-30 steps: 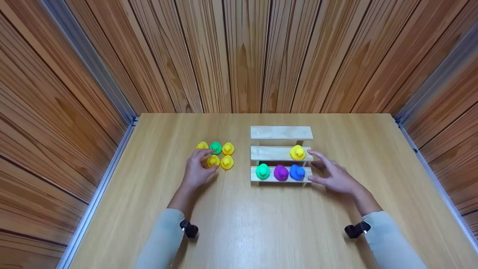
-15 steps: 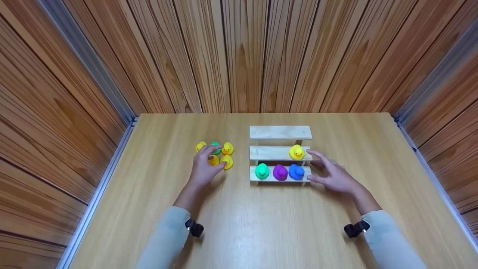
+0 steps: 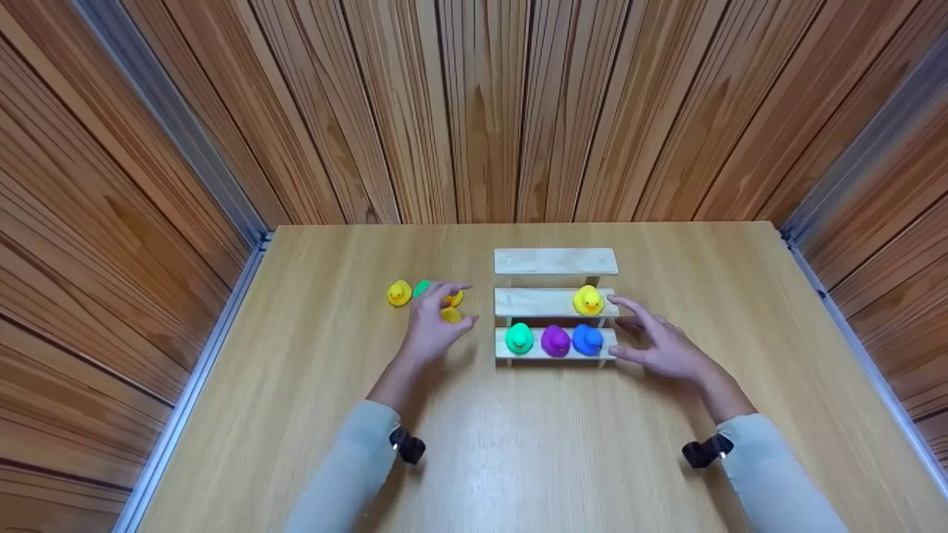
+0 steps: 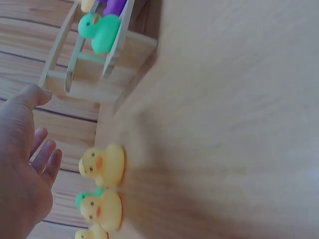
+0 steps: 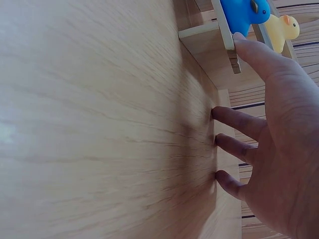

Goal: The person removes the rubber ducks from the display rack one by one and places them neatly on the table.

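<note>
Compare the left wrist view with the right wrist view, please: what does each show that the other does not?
Only the left wrist view shows the left grip, a green duck on the shelf, part of the purple duck, and on the table three yellow ducks with a second green duck partly hidden.

Only the right wrist view shows the right grip and the blue duck.

Both share the shelf, table and plank wall, and apparently the shelf's yellow duck.

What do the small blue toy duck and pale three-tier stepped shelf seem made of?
Small blue toy duck: probably soft vinyl or rubber, smooth and semi-matte; its rounded, evenly coloured body looks moulded.
Pale three-tier stepped shelf: likely wood, dull finish; flat plank-like tiers show faint mottling, though any coating is unclear.
</note>
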Available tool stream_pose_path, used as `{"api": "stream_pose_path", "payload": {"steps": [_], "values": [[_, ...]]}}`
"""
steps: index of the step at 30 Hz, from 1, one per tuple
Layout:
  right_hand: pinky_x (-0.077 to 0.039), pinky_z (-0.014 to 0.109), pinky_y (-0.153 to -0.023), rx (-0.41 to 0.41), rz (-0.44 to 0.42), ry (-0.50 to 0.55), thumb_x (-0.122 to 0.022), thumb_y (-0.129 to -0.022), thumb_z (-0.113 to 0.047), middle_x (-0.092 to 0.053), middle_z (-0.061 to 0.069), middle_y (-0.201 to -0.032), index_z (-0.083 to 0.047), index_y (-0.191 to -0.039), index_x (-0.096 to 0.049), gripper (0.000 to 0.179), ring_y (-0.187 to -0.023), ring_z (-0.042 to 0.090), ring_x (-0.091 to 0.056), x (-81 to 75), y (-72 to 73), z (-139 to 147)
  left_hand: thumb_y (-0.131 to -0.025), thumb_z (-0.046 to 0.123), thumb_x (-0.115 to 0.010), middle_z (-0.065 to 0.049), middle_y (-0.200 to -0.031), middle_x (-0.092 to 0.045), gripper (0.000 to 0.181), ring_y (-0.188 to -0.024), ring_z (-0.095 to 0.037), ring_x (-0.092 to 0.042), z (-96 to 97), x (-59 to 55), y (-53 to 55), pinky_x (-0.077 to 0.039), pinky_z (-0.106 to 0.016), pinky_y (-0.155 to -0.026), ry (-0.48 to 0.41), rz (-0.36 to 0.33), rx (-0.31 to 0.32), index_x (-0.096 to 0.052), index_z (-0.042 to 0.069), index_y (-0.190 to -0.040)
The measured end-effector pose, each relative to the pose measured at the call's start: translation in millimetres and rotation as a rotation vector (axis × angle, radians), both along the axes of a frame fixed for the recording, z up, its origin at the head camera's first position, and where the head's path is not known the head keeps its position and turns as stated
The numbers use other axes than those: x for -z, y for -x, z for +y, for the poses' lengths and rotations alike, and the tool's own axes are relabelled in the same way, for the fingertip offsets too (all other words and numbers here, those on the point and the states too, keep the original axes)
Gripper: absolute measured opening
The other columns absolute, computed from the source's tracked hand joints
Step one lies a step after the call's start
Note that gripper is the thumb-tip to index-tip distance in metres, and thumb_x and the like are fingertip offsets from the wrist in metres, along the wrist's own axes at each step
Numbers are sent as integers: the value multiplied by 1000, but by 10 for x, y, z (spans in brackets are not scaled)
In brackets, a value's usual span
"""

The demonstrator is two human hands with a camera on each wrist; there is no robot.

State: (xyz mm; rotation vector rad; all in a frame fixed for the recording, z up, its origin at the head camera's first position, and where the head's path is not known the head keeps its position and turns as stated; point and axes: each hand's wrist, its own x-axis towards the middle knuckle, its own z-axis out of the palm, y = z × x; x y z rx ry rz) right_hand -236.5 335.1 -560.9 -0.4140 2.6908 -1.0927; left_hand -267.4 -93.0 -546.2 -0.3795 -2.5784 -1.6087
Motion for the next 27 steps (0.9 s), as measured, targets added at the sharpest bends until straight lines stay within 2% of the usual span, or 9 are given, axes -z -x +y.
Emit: {"api": "stream_pose_path", "payload": {"steps": [8, 13, 19, 23, 27], "values": [[-25, 86, -131, -29, -16, 32, -81, -104, -44, -48, 27, -175, -36, -177, -25, 93, -163, 53, -46, -37, 14, 2, -99, 14, -87, -16, -148, -67, 51, -144, -44, -62, 288, -111, 6, -57, -56, -125, 23, -5, 61, -70, 8, -147], [-26, 87, -130, -31, -15, 30, -81, -104, -43, -52, 29, -172, -36, -177, -25, 92, -162, 53, -48, -44, 1, 0, -100, 17, -87, -14, -148, -69, 50, -144, -37, -64, 456, -171, 25, -58, -52, -124, 21, 6, 95, -71, 10, -147], [-29, 86, -130, -34, 8, 42, -82, -104, -38, -58, 29, -166, -32, -176, -29, 90, -158, 52, -54, -56, -3, -5, -97, 16, -89, -14, -149, -72, 52, -141, -35, -66, 656, -216, 41, -60, -51, -119, 10, 45, 143, -73, 9, -146], [-28, 85, -131, -30, 0, 40, -82, -104, -39, -57, 29, -167, -33, -176, -28, 91, -159, 53, -52, -45, 4, -5, -96, 17, -89, -11, -150, -73, 53, -139, -36, -67, 791, -238, 42, -61, -49, -115, 27, 57, 160, -73, 10, -146], [-28, 85, -131, -23, -11, 33, -82, -103, -42, -56, 28, -169, -34, -177, -27, 93, -160, 53, -50, -21, 16, -4, -98, 17, -89, -10, -151, -73, 54, -140, -34, -67, 912, -254, 36, -60, -46, -117, 48, 52, 178, -72, 12, -148]]}}
